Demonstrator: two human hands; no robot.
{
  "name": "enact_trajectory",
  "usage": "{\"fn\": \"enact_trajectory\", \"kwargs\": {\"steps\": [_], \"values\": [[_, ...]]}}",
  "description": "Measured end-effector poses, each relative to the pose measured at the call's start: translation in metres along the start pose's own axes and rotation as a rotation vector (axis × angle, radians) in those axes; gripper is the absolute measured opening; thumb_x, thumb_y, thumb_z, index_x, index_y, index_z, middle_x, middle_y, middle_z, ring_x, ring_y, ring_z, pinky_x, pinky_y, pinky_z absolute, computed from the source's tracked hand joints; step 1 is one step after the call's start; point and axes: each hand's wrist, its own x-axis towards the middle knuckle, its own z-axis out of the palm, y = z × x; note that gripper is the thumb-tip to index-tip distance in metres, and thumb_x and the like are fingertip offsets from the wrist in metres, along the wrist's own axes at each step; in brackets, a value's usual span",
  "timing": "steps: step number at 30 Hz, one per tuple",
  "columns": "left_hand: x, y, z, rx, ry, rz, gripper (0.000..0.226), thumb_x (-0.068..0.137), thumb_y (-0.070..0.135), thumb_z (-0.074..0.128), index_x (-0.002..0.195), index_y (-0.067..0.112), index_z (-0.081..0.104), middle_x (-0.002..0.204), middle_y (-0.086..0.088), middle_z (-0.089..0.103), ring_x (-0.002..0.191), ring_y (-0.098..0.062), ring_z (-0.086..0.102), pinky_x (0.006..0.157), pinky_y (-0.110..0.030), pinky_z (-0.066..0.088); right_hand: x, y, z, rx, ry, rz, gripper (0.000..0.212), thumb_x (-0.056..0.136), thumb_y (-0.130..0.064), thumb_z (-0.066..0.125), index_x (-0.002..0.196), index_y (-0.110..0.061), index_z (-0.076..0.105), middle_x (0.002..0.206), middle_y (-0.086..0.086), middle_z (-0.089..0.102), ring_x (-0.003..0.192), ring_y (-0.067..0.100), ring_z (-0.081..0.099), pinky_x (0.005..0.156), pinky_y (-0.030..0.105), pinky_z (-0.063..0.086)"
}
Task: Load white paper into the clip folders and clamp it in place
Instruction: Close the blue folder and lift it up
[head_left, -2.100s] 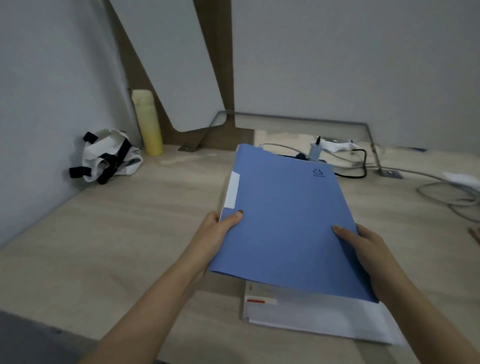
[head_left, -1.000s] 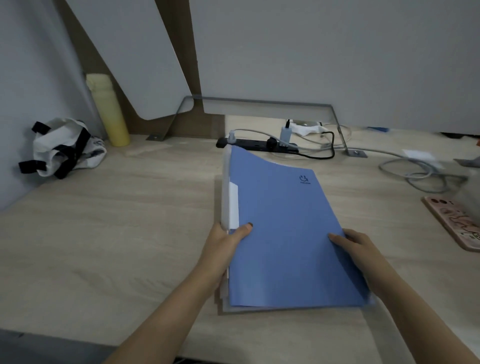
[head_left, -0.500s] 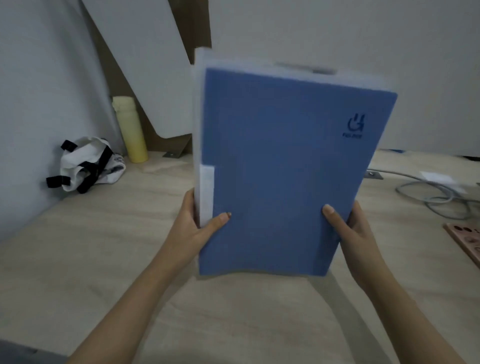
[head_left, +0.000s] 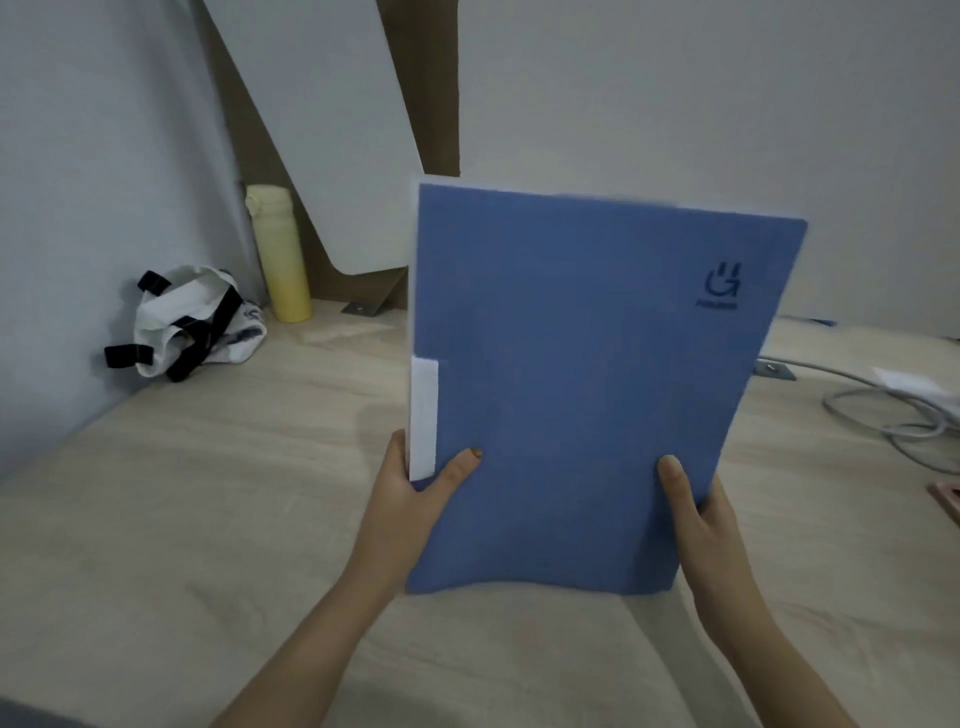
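A blue clip folder (head_left: 582, 384) stands upright in front of me, its bottom edge close to or on the wooden desk (head_left: 182, 519). It is closed, with a dark logo at its top right and a white label strip (head_left: 423, 415) on its left spine. A pale edge shows behind its top and left side, possibly paper or more folders. My left hand (head_left: 410, 493) grips the lower left edge, thumb on the cover. My right hand (head_left: 701, 519) grips the lower right edge, thumb on the cover.
A yellow bottle (head_left: 278, 254) stands at the back left by the wall. A white bag with black straps (head_left: 189, 322) lies left of it. Grey cables (head_left: 893, 410) lie at the right, and a pink phone's corner (head_left: 948, 499) shows at the right edge.
The folder lay flat on the desk a second ago; both hands lifted it upright. Since half a second ago it has dropped lower toward the desk.
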Motion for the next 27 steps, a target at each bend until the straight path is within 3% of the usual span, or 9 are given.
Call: {"fn": "enact_trajectory", "kwargs": {"steps": [5,9,14,16,19,21,23,25,27], "values": [[0.023,0.007,-0.03,0.037,0.075,-0.189,0.033,0.078,0.036,0.07,0.103,0.015,0.067,0.095,0.001,0.074,0.082,-0.013,0.072,0.066,-0.021,0.056,0.012,0.002,0.036,-0.073,-0.028,0.176,0.031,0.09,-0.048,0.045,0.103,-0.022,0.055,0.099,-0.008,0.064,0.091,0.011,0.06,0.072,0.031,0.045],[0.045,0.004,-0.071,0.082,0.02,-0.407,0.036,0.078,0.042,0.069,0.095,0.011,0.072,0.085,-0.001,0.077,0.073,-0.014,0.073,0.056,-0.019,0.055,0.026,0.016,0.079,-0.177,-0.132,0.287,0.045,0.088,-0.052,0.047,0.105,-0.012,0.059,0.102,0.005,0.068,0.09,0.025,0.065,0.079,0.041,0.052],[0.087,0.006,-0.125,0.275,-0.01,-0.614,0.049,0.082,0.049,0.061,0.106,0.007,0.068,0.1,-0.009,0.072,0.081,-0.02,0.068,0.062,-0.026,0.05,0.044,0.027,0.14,-0.162,-0.225,0.422,0.049,0.09,-0.048,0.048,0.106,-0.003,0.058,0.101,0.012,0.066,0.087,0.028,0.064,0.065,0.036,0.051],[0.104,0.001,-0.142,0.474,0.022,-0.546,0.052,0.084,0.049,0.058,0.113,0.007,0.062,0.11,-0.01,0.066,0.089,-0.022,0.065,0.067,-0.028,0.049,0.052,0.031,0.164,-0.147,-0.23,0.457,0.049,0.09,-0.047,0.048,0.104,-0.001,0.058,0.102,0.014,0.065,0.089,0.031,0.063,0.072,0.039,0.052],[0.11,-0.005,-0.154,0.824,0.213,-0.127,0.058,0.082,0.052,0.057,0.126,0.016,0.051,0.137,-0.005,0.043,0.124,-0.021,0.046,0.098,-0.029,0.037,0.068,0.035,0.195,-0.15,-0.207,0.467,0.047,0.09,-0.047,0.048,0.099,-0.002,0.056,0.103,0.013,0.063,0.092,0.033,0.061,0.083,0.043,0.051],[0.1,-0.004,-0.151,0.927,0.048,0.052,0.086,0.067,0.078,0.045,0.137,0.027,0.039,0.146,0.006,0.03,0.137,-0.012,0.028,0.11,-0.026,0.024,0.08,0.033,0.213,-0.14,-0.198,0.476,0.042,0.092,-0.043,0.046,0.097,-0.003,0.053,0.101,0.013,0.06,0.09,0.032,0.057,0.077,0.039,0.047],[0.094,-0.006,-0.147,1.16,-0.182,0.079,0.11,0.05,0.092,0.026,0.145,0.039,0.015,0.155,0.012,0.01,0.143,-0.005,0.005,0.118,-0.028,0.004,0.091,0.031,0.227,-0.146,-0.193,0.471,0.039,0.093,-0.042,0.044,0.097,-0.003,0.05,0.1,0.013,0.057,0.09,0.032,0.055,0.08,0.041,0.047],[0.102,-0.016,-0.152,1.342,-0.309,0.075,0.11,0.048,0.089,0.025,0.143,0.044,-0.009,0.157,0.012,-0.006,0.138,0.003,-0.013,0.113,-0.028,-0.013,0.102,0.031,0.243,-0.168,-0.186,0.459,0.037,0.094,-0.041,0.042,0.095,-0.005,0.047,0.097,0.012,0.054,0.089,0.031,0.053,0.086,0.043,0.047],[0.118,-0.025,-0.16,1.451,-0.347,0.147,0.108,0.049,0.09,0.018,0.141,0.044,-0.014,0.158,0.006,-0.009,0.141,-0.004,-0.016,0.112,-0.033,-0.016,0.112,0.033,0.256,-0.19,-0.189,0.45,0.037,0.095,-0.042,0.04,0.094,-0.005,0.047,0.097,0.012,0.053,0.088,0.031,0.052,0.089,0.046,0.047]]}}
